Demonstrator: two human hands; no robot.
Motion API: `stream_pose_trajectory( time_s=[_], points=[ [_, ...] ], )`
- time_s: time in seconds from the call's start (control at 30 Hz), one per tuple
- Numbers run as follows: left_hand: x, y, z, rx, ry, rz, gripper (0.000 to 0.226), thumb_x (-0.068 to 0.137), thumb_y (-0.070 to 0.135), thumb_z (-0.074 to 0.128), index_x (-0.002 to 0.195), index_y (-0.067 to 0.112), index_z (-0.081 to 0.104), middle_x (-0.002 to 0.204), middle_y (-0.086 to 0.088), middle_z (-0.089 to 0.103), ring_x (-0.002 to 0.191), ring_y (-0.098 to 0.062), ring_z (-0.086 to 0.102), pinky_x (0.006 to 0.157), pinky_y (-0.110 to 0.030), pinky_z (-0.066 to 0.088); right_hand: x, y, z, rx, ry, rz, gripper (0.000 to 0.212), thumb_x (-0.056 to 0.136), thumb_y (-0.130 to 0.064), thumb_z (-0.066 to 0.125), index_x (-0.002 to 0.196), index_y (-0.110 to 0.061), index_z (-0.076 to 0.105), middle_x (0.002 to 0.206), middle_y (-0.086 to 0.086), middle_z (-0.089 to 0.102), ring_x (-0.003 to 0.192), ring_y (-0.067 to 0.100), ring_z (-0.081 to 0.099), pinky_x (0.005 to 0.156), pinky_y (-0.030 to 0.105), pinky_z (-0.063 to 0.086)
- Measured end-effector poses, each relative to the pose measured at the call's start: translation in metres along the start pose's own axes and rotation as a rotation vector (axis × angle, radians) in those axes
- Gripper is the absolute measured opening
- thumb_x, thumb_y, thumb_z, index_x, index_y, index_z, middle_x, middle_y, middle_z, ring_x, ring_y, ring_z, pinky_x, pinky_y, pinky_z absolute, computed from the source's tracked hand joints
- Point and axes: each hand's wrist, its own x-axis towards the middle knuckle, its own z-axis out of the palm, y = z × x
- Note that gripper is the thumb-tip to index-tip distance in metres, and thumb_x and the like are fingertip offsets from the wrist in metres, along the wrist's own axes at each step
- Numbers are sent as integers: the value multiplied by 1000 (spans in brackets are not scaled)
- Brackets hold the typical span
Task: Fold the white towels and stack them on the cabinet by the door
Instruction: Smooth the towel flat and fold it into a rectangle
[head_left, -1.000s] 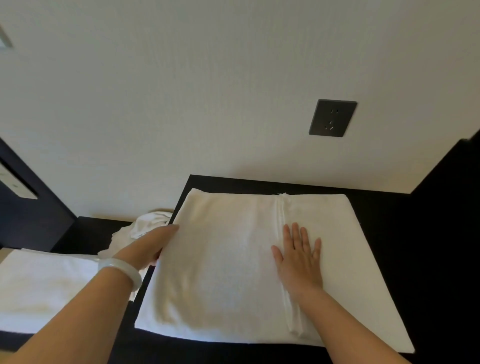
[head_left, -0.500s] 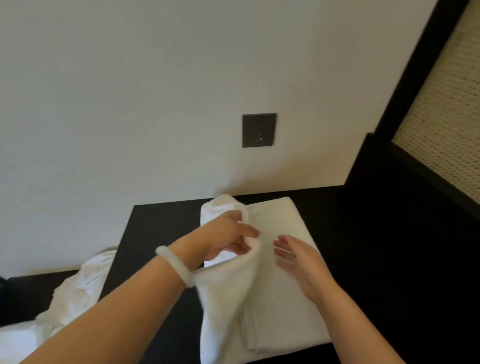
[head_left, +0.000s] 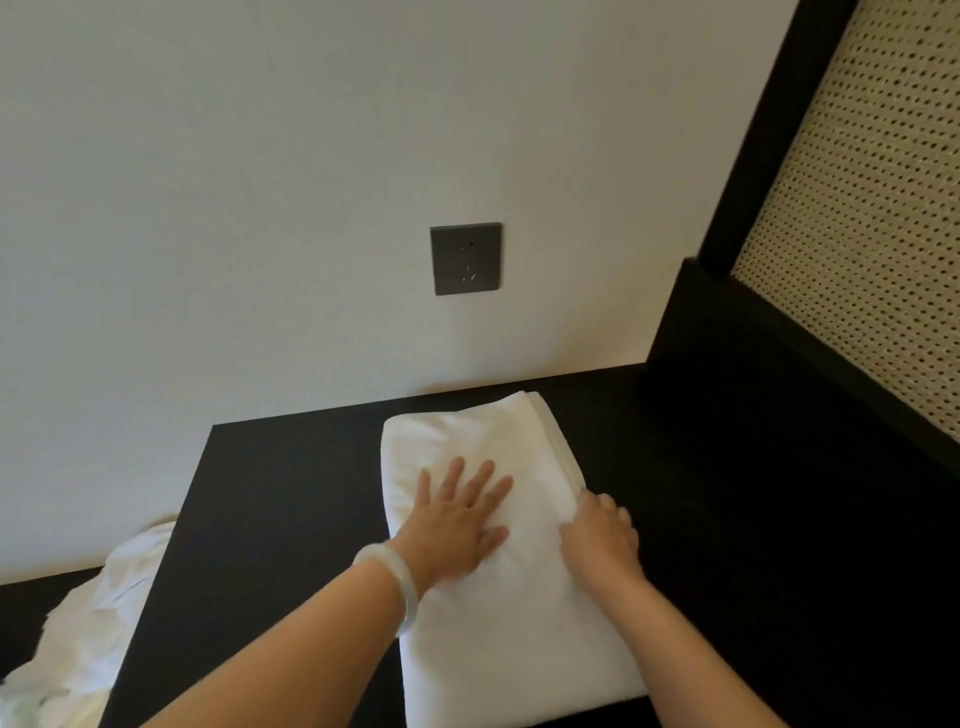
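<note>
A folded white towel lies lengthwise on the black cabinet top, its far end near the wall. My left hand presses flat on the towel's upper middle with fingers spread; a pale bangle circles that wrist. My right hand rests on the towel's right edge, its fingers curled down over the layered hem, the fingertips hidden. A crumpled white towel lies on a lower dark surface at the left.
A dark wall socket sits on the pale wall above the cabinet. At the right stands a black frame with a woven cane panel, close beside the cabinet. Bare cabinet top shows left of the folded towel.
The left hand carried the towel's left half over to the right and now lies flat on top. The right hand moved from the towel's middle to its right edge.
</note>
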Motion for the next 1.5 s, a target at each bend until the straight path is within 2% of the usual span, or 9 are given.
stream_pose_trajectory(
  time_s=[0.23,0.47,0.6,0.67,0.83,1.07,1.13,1.3,1.5],
  points=[
    [-67,0,16,-165,-32,-323,75,96,69,16,153,35,-21,161,4,-27,147,-33,-25,118,-60,-8,21,-48,10,-124,-50,-355,36,98,-13,50,133,-21,50,132,1,52,124,22,47,106,37,38],
    [-141,27,16,-117,-79,-496,72,100,62,26,157,24,5,162,-8,9,140,-37,23,113,-44,27,29,-90,7,-57,-416,-770,57,90,-14,55,140,-40,51,132,-16,57,125,15,48,109,38,37],
    [-150,-21,16,-140,271,-413,34,89,43,65,115,21,62,114,0,54,102,-22,56,85,-34,50,34,-68,-5,-80,-216,-666,49,89,-26,65,135,-38,51,127,-14,57,123,14,48,108,35,35],
    [-144,-59,17,-75,447,-446,36,69,37,84,98,20,70,97,1,60,84,-22,64,69,-36,53,37,-46,-15,14,-133,-541,36,87,-29,70,117,-42,57,115,-16,58,112,11,54,100,35,46],
    [-124,-123,5,-216,228,-527,46,97,39,57,140,25,45,137,0,45,125,-24,45,105,-37,37,42,-4,-30,136,-115,-307,21,84,-21,76,96,-31,62,105,-9,58,91,5,56,74,22,45],
    [-122,-147,-10,-668,135,-590,27,84,31,76,103,17,62,103,0,60,92,-17,56,74,-25,39,48,11,-24,538,-176,-102,22,87,-22,75,105,-19,63,99,2,70,90,17,67,77,34,56],
    [-132,-151,-11,-881,149,-583,24,84,33,75,85,13,63,87,-1,61,82,-17,57,73,-26,42,44,11,-24,647,-227,-57,18,90,-24,72,105,-14,69,94,4,75,90,21,72,88,43,57],
    [-160,-152,-24,-1473,278,-482,15,95,16,63,84,5,61,75,-4,67,75,-20,66,71,-32,54,35,-4,-51,842,-227,-133,15,95,-22,64,101,-10,71,94,9,76,91,24,73,87,42,57],
    [-121,-166,-10,-1040,526,-724,9,91,16,62,84,10,64,79,-6,61,73,-21,54,64,-30,43,69,-34,-21,636,-28,-51,8,94,-18,65,89,-12,67,94,11,69,89,26,65,77,37,51]
  ],
)
